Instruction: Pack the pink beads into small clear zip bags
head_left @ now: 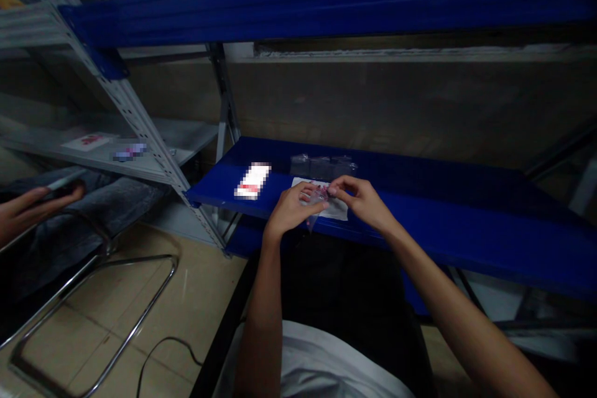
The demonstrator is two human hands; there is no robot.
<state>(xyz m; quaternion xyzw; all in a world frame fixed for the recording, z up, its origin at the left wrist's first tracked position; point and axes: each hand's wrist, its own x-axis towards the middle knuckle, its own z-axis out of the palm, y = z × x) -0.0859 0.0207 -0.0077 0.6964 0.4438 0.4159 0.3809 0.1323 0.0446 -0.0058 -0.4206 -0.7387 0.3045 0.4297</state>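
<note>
the left hand (290, 210) held a clear bag (319, 196) over the white sheet (338, 210), probably to steady it. the right hand (362, 201) pinched its edge, fingertips together, perhaps for finer control

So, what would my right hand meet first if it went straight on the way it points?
Your right hand points leftward, so probably the clear plastic bag at its fingertips, then your left hand; exact depth is unclear.

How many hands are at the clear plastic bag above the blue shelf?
2: the left hand holds the left side of the clear plastic bag; the right hand is at its upper right. No other hand shows there.
</note>
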